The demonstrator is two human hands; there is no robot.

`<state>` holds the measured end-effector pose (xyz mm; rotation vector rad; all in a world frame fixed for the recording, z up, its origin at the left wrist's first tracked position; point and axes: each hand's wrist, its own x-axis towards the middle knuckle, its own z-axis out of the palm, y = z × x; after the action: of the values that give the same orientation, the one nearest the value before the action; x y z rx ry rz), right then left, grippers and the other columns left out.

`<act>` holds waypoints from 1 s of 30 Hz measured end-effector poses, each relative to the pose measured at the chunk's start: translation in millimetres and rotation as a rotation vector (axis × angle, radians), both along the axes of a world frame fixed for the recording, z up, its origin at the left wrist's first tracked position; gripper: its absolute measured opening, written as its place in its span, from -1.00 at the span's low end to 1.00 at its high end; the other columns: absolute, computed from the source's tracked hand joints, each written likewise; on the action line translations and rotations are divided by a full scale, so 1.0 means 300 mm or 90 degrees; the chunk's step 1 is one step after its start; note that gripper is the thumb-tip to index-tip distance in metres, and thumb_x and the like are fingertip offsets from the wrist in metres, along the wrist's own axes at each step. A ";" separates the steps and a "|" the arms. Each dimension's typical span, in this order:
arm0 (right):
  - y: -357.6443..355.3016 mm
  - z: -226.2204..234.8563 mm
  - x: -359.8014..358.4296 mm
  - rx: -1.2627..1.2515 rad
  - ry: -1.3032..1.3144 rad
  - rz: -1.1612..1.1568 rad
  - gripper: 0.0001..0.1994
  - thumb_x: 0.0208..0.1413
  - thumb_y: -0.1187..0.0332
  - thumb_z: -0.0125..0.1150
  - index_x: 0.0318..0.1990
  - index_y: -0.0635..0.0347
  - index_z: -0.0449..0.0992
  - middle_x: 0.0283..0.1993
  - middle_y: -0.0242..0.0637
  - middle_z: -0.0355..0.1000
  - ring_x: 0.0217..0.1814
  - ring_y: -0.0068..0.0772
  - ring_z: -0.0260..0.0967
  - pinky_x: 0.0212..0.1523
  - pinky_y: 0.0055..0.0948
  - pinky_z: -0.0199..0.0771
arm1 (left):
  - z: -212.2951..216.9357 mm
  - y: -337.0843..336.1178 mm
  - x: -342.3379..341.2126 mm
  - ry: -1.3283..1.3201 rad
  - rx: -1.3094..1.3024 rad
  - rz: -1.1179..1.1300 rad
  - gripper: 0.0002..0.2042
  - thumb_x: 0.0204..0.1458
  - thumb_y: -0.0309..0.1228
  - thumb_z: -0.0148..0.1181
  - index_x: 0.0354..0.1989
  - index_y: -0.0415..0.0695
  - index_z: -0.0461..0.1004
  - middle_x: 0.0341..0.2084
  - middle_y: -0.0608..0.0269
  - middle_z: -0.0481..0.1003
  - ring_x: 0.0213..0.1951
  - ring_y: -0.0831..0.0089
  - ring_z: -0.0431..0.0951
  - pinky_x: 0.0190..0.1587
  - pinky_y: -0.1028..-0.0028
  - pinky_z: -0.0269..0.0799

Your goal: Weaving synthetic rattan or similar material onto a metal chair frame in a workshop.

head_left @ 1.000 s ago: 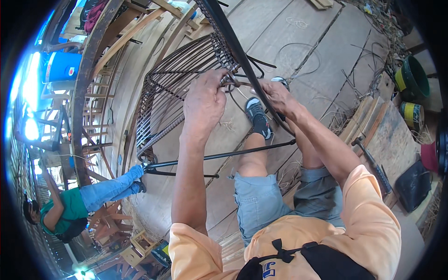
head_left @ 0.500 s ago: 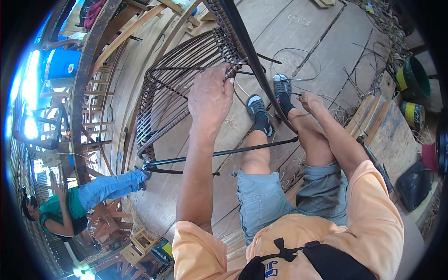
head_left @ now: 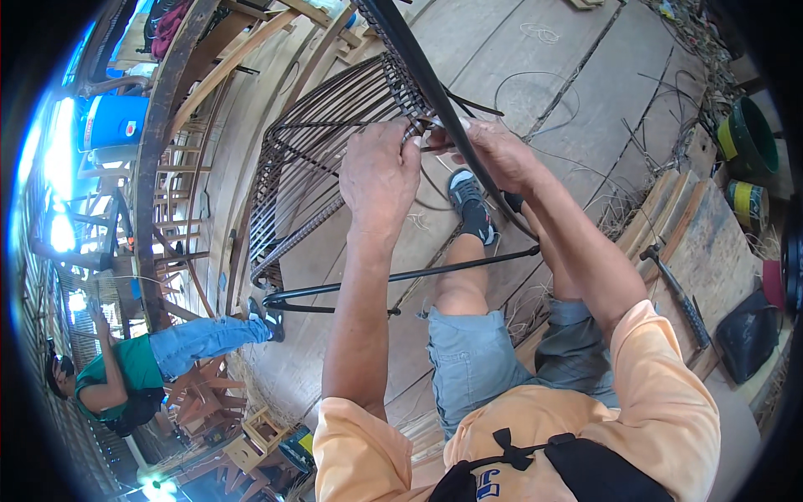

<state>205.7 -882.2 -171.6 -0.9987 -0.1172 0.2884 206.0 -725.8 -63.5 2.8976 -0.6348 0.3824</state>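
A chair-like frame of black tubing (head_left: 418, 75) stands before me, with brown strands (head_left: 326, 117) strung across it in rows. My left hand (head_left: 381, 176) is closed around the wrapped rail at the corner of the strands, its thumb along the top. My right hand (head_left: 502, 159) reaches in beside it from the right, just past the black tube. Its fingers look pinched on a dark brown strand close to the rail; the tube hides part of them. A lower black bar (head_left: 401, 278) of the frame crosses beneath my forearms.
To the right lie a hammer (head_left: 679, 293) on wooden blocks (head_left: 719, 259), a black pouch (head_left: 747, 339) and green buckets (head_left: 750, 138). Loose strands (head_left: 577, 100) curl over the plank floor. A person in a green shirt (head_left: 109, 376) is at the left, near a blue cooler (head_left: 113, 121).
My right hand has come up and left from beside my shin to the rail, next to my left hand. My left hand has kept its hold. The hammer shows more fully.
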 end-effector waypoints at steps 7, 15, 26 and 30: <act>0.036 -0.010 -0.024 0.107 0.012 -0.075 -0.74 0.15 0.24 0.04 -0.16 0.27 0.43 -0.41 -0.40 0.37 -0.40 -0.61 0.29 -0.41 -0.66 0.25 | -0.012 0.000 -0.001 -0.041 0.017 0.003 -0.76 -0.11 -0.33 0.13 -0.23 -0.07 0.48 -0.34 0.27 0.44 -0.28 0.25 0.41 -0.26 0.27 0.36; 0.062 0.002 0.003 -0.146 -0.164 -0.205 -0.79 0.11 0.28 0.12 -0.26 0.24 0.53 -0.57 -0.65 0.17 -0.55 -0.79 0.03 -0.57 -0.71 0.04 | -0.026 -0.020 -0.001 -0.098 0.034 0.030 -0.79 -0.11 -0.32 0.14 -0.27 -0.05 0.51 -0.41 0.26 0.45 -0.30 0.24 0.42 -0.27 0.25 0.36; -0.025 -0.048 0.030 -0.266 -0.171 -0.171 -0.78 0.08 0.34 0.10 -0.19 0.25 0.52 -0.40 -0.38 0.42 -0.35 -0.68 0.27 -0.32 -0.61 0.31 | -0.094 -0.018 -0.192 -0.102 -0.221 0.005 -0.78 -0.02 -0.51 0.08 -0.18 -0.28 0.40 -0.21 0.14 0.40 -0.18 0.31 0.41 -0.22 0.45 0.34; -0.016 -0.004 0.023 -0.340 -0.108 -0.158 -0.78 0.06 0.35 0.07 -0.19 0.23 0.52 -0.38 -0.32 0.46 -0.35 -0.66 0.33 -0.29 -0.60 0.36 | -0.180 0.004 -0.078 0.435 -1.018 0.142 -0.74 0.05 -0.41 0.10 -0.12 -0.27 0.36 -0.22 0.22 0.40 -0.31 0.42 0.46 -0.36 0.53 0.34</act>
<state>212.6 -886.9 -172.7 -1.5537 -0.0695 0.0006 182.6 -724.5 -117.3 1.3511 0.1534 -0.1126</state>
